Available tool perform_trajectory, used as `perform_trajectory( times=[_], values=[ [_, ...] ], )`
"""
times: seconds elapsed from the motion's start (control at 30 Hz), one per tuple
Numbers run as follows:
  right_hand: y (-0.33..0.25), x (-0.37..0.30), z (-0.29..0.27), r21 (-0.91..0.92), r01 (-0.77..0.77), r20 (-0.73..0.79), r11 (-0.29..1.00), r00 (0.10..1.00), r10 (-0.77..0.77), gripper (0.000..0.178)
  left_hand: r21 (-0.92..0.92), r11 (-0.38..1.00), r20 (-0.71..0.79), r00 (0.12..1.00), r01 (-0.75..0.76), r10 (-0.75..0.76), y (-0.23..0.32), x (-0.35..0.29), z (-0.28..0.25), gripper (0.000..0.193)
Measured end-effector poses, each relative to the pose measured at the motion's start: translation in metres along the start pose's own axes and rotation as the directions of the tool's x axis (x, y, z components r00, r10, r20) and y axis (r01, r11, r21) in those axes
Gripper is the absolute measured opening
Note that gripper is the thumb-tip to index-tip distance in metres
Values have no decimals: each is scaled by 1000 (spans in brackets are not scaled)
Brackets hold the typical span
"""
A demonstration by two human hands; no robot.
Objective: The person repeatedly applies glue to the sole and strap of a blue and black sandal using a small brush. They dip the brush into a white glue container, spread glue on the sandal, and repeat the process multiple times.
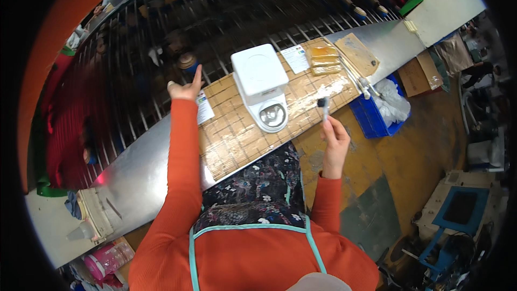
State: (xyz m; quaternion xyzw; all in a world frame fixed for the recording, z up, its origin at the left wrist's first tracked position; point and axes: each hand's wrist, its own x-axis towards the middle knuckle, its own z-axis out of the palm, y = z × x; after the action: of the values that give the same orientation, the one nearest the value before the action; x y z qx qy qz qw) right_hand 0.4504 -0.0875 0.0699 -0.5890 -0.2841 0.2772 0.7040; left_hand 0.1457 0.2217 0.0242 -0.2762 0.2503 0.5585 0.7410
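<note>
- Holds a small pale stick with a black tip [324, 107] in the right hand [335, 139], thumb and fingers pinched narrow around its lower part, just outside the near edge of the worktop [142, 162].
- Points the black tip toward the far edge, well apart from the appliance.
- Spreads the left hand [184, 90] wide, thumb and index finger well apart, past the far edge, over a rack of metal rods [231, 32].
- Reaches near a blue-and-brown round item [188, 62] on that rack; cannot tell whether touching it.
- Between the 2 hands, carries a white appliance [261, 73] on a film-covered tan mat [231, 153]: boxy part at the far edge, rounded foot with a shiny dish [273, 114] turned toward the near edge.
- Along the far edge, shows 2 printed papers: 1 left paper [205, 109] just beside the left wrist, 1 right paper [295, 59] beside the appliance.
- Near the mat's far right corner, bears amber packets [324, 60], then a tan board [358, 57], with thin sticks [353, 75] lying toward the near edge.
- Off the near edge, toward the right end, shows a blue bin [371, 121] with clear plastic bags [393, 100] inside and a cardboard box [419, 74] farther right.
- Wears orange sleeves [184, 151] and a dark floral apron [250, 205], close to the near edge.
</note>
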Motion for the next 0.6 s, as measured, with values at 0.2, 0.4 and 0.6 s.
perform_trajectory(
  times=[0.2,0.4,0.6],
  values=[
    [26,56,15,-743,255,43,619,941,-336,16,505,775,359,909,-379,210,-15,-78,-58,60],
    [42,84,28,-901,347,192,261,857,-478,14,623,397,574,739,-674,353,-16,-105,-102,48],
    [33,171,-10,-956,168,7,240,833,-552,16,593,344,668,683,-728,296,-15,-105,-103,45]
  ],
)
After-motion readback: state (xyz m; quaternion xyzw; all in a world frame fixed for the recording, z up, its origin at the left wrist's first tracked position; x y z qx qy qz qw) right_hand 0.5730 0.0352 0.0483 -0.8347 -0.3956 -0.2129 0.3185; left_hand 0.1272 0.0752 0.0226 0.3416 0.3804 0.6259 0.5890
